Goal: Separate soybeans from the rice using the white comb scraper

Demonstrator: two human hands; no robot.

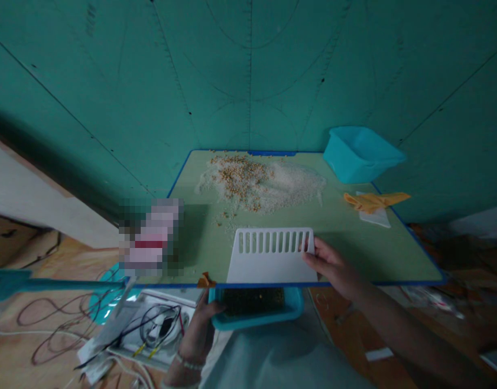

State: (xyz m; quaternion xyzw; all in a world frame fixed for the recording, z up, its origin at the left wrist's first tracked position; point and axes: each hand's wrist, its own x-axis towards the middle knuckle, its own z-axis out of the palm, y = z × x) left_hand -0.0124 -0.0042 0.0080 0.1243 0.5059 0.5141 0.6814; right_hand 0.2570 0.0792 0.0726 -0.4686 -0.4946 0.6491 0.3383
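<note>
My right hand [327,262] grips the right edge of a white plastic board [268,268] with a row of slots along its top. The board stands tilted at the table's front edge. Just below that edge, my left hand [203,317] holds the left end of a blue plastic basin [256,324]. Dark contents with a few pale specks lie in the basin; their kind is too dim to tell. Farther back on the table, yellow-brown beans [240,175] lie heaped over spread white grains [297,182].
A light green table [195,237] with a blue rim stands against a green wall. At the back right is a blue bin [354,156], near an orange cloth [370,202]. A blurred-out box [153,237] sits at the left edge. Cables lie in a tray [163,329] below.
</note>
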